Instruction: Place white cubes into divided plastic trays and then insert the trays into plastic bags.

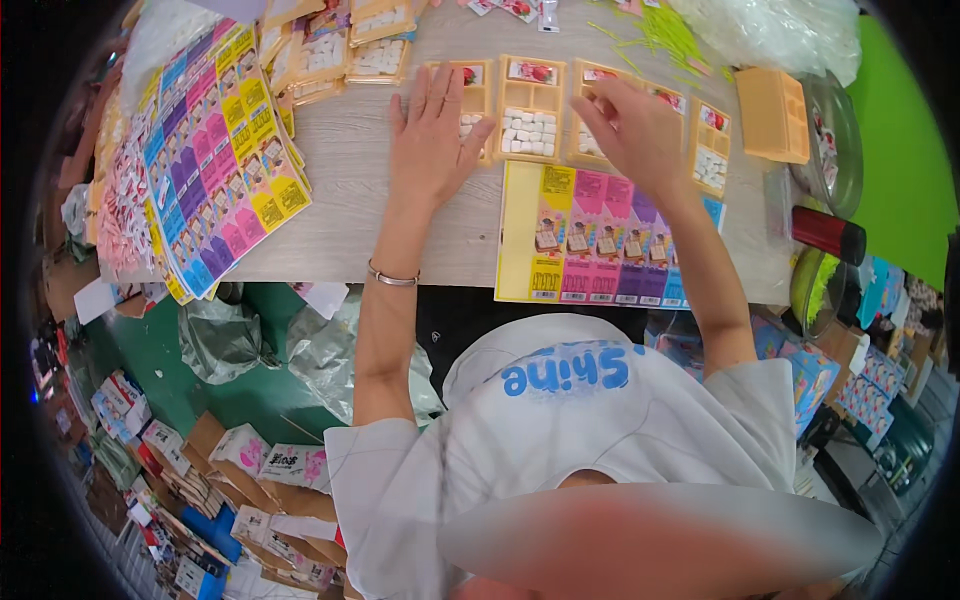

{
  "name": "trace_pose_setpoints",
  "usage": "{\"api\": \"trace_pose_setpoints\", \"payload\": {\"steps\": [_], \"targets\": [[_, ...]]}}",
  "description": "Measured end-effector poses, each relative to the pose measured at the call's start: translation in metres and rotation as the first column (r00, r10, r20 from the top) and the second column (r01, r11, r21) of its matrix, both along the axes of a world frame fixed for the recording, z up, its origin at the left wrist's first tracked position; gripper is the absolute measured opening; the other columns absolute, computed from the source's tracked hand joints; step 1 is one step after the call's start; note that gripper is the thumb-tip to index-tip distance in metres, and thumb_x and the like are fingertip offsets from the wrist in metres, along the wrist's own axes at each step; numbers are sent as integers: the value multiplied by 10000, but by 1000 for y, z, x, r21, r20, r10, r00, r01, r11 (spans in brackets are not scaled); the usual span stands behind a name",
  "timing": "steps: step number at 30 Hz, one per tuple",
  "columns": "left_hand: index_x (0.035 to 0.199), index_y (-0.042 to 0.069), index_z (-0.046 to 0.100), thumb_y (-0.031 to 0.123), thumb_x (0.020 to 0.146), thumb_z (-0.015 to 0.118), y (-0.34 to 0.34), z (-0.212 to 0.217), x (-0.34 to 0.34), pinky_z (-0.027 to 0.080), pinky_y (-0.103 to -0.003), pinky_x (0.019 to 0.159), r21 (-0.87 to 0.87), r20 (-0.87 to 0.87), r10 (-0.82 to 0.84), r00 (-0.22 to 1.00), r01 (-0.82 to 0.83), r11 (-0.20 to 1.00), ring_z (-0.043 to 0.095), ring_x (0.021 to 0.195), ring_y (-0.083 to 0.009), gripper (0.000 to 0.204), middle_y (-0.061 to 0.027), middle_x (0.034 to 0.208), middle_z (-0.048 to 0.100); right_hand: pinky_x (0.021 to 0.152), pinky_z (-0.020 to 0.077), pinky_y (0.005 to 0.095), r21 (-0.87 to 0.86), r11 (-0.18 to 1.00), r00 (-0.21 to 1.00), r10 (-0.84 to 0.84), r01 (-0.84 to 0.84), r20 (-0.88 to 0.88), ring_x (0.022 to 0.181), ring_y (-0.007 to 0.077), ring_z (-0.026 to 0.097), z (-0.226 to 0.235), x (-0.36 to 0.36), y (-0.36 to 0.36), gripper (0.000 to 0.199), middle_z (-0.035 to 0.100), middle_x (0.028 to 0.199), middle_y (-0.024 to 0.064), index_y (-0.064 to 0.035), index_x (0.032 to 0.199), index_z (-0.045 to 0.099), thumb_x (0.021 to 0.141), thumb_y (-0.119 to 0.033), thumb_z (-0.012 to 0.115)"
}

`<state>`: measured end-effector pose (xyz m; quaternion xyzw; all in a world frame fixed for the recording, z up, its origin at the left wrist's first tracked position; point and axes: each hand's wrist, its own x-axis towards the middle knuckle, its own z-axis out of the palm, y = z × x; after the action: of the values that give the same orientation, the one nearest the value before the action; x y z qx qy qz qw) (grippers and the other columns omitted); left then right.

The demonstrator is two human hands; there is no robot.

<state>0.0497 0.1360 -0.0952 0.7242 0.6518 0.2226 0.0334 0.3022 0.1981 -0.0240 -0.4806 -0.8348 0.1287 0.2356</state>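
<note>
Several peach-coloured plastic trays stand in a row across the table, holding small white pieces (pixel 528 133) and red-printed sachets (pixel 533 71). My left hand (pixel 437 140) lies with spread fingers over the leftmost tray (pixel 483 95), partly covering it. Next to it, the second tray (pixel 530 95) stands untouched, its middle compartments bare. My right hand (pixel 635 135) is above the third tray (pixel 588 120), fingers curled together; whatever they hold is hidden. Right of that hand is the end tray (pixel 711 137). Below the row lies a colourful printed sheet (pixel 610 235).
A stack of printed sheets (pixel 220 165) and filled trays (pixel 380 55) occupy the left. Stacked trays (pixel 768 115), a clear bowl (pixel 835 150) and a dark red cylinder (pixel 828 235) line the right. Thin green sticks (pixel 655 40) and a plastic bag (pixel 780 35) lie at the back.
</note>
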Motion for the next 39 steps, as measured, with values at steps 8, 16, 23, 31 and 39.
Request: {"api": "trace_pose_setpoints", "payload": {"steps": [8, 16, 23, 31, 39], "targets": [[1580, 31, 316, 428, 954, 624, -10, 3, 8, 136, -581, 1230, 112, 186, 50, 981, -72, 991, 222, 1547, -345, 802, -206, 1641, 299, 1141, 354, 511, -54, 992, 949, 121, -110, 290, 1403, 396, 433, -14, 117, -148, 642, 504, 1489, 168, -61, 1406, 555, 856, -323, 756], [1366, 102, 609, 468, 877, 727, -126, 14, 90, 292, -492, 1136, -9, 44, -173, 984, 174, 985, 454, 1345, -274, 622, -91, 1443, 538, 1229, 161, 532, -107, 994, 943, 43, -8, 331, 1473, 371, 331, -41, 133, -185, 723, 409, 1574, 142, -75, 1498, 469, 910, -464, 633], [1390, 101, 589, 451, 832, 783, -153, 13, 110, 282, -483, 1144, -18, -8, -109, 994, 109, 994, 460, 1340, -289, 686, -95, 1446, 543, 1017, 411, 470, 114, 977, 983, 181, -182, 26, 1117, 294, 573, -38, 58, -129, 438, 644, 1186, 75, -106, 1203, 669, 799, -235, 781], [1199, 97, 670, 249, 896, 745, -114, 15, 92, 483, -436, 896, -111, 536, 172, 826, -133, 985, 615, 1065, -340, 348, -150, 1159, 660, 845, 478, 413, 82, 983, 969, 176, -164, -176, 988, 321, 583, -64, 23, -103, 202, 604, 981, 93, -85, 1024, 658, 839, -110, 736], [987, 19, 662, 184, 1024, 604, -101, 1, 106, 497, -355, 636, -73, 656, 180, 733, -176, 982, 612, 654, -281, 178, -166, 782, 661, 791, 516, 389, 255, 937, 929, 298, -241, -219, 905, 273, 628, -67, 24, -105, 320, 675, 1015, 53, -108, 1141, 717, 822, -116, 744]]}}
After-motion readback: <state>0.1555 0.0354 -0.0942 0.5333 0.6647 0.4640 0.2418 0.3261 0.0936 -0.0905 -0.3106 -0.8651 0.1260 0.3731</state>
